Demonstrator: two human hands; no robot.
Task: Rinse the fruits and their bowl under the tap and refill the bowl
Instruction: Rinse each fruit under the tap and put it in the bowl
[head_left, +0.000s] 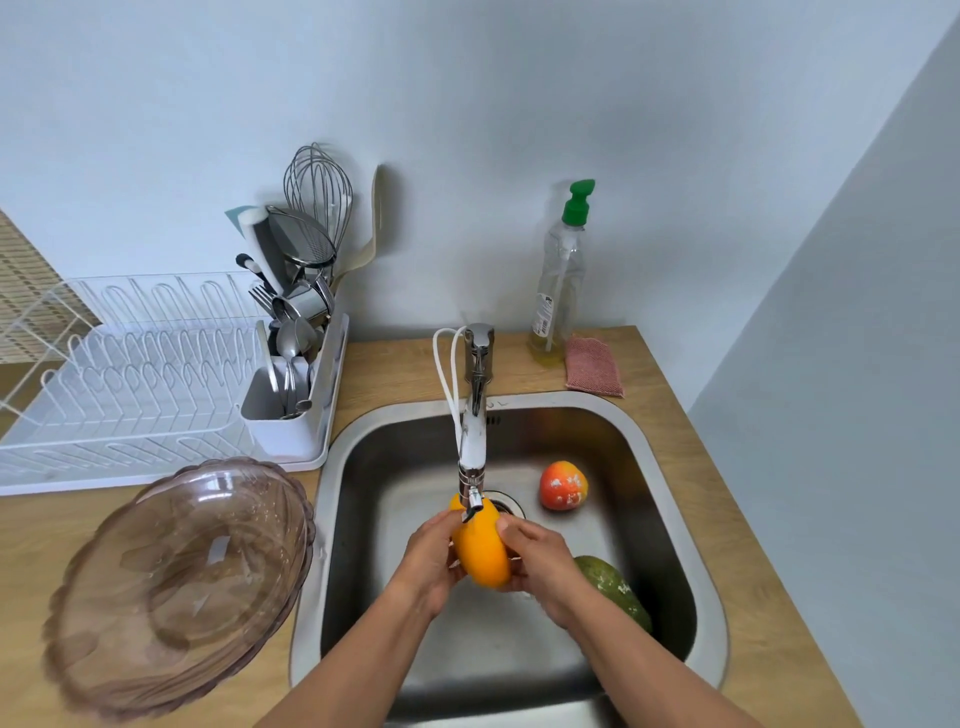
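Note:
An orange-yellow fruit (480, 551) is held right under the spout of the tap (474, 441), above the steel sink (670, 525). My left hand (434, 558) grips its left side and my right hand (543, 564) grips its right side. A red-orange fruit (562, 486) lies in the sink's back right. A green fruit (615, 590) lies by the right wall of the sink, partly hidden behind my right forearm. The clear pinkish bowl (176, 587) sits empty on the wooden counter left of the sink.
A white dish rack (130, 395) with a cutlery holder (291, 395) full of utensils stands at the back left. A soap bottle with a green pump (561, 280) and a pink cloth (595, 366) sit behind the sink. A wall closes in on the right.

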